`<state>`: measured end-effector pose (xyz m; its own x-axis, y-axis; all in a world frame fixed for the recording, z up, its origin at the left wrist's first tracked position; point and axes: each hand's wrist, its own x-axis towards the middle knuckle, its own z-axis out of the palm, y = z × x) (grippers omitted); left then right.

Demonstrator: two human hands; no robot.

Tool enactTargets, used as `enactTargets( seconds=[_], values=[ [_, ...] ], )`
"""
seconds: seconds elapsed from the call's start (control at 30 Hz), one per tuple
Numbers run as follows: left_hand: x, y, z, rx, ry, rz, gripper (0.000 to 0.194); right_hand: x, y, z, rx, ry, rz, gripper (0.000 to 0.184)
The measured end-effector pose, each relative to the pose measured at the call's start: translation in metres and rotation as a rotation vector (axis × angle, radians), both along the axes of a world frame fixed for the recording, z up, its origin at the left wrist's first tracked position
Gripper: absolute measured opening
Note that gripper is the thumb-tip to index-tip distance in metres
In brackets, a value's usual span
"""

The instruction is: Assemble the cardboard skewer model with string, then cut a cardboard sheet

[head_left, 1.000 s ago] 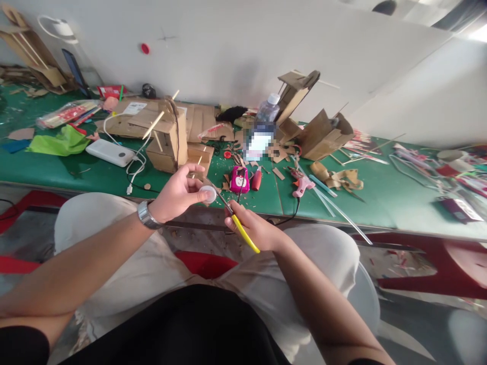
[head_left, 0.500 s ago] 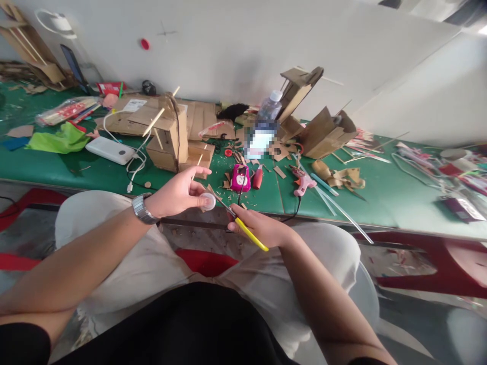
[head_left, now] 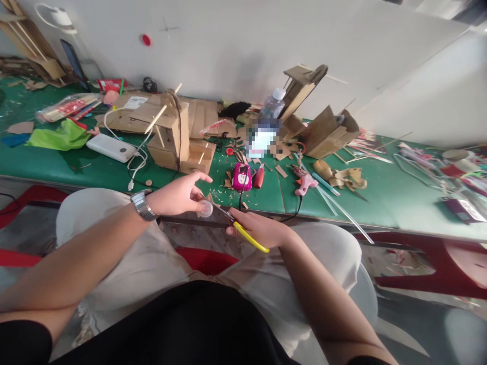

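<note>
My left hand (head_left: pixel 180 195), with a watch at its wrist, pinches a small round whitish disc (head_left: pixel 206 208) like a bottle cap between thumb and fingers. A bit of brown cardboard shows behind the disc, partly hidden. My right hand (head_left: pixel 256 228) is closed on yellow-handled scissors (head_left: pixel 249 237). Their metal blades point left, reaching the edge of the disc and cardboard; whether they touch cannot be made out. Both hands are above my lap, at the table's front edge. Just beyond them lie a pink box-like item (head_left: pixel 242 177) and a red tube-shaped item (head_left: pixel 259 177).
On the green table (head_left: pixel 399 197) stand a cardboard structure (head_left: pixel 169 137) with sticks and an open cardboard box (head_left: pixel 332 133). A pink glue gun (head_left: pixel 304 181) lies at right, glue sticks beside it. A white power bank (head_left: pixel 110 148) lies left. Cardboard scraps surround a phone (head_left: pixel 262 139).
My left hand and the disc have shifted slightly left and down. The scissors' blades look a little further from the disc's middle. My right hand has barely moved.
</note>
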<state>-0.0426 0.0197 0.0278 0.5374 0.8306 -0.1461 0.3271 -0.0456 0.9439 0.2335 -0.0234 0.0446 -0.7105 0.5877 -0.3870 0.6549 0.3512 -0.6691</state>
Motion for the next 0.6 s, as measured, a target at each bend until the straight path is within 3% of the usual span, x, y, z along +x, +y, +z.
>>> enactTargets(
  seconds=[0.13,0.4,0.6],
  values=[
    [-0.002,0.0,-0.004,-0.07,-0.024,-0.08,0.066,0.0,0.001,-0.002,-0.028,-0.079,0.018,0.031],
    [0.001,0.001,-0.014,-0.137,0.02,-0.171,0.066,0.007,0.001,0.002,-0.069,-0.125,0.063,0.045],
    [0.0,-0.001,-0.018,-0.173,0.04,-0.317,0.059,0.008,0.0,0.002,-0.101,-0.115,0.097,0.043]
  ],
)
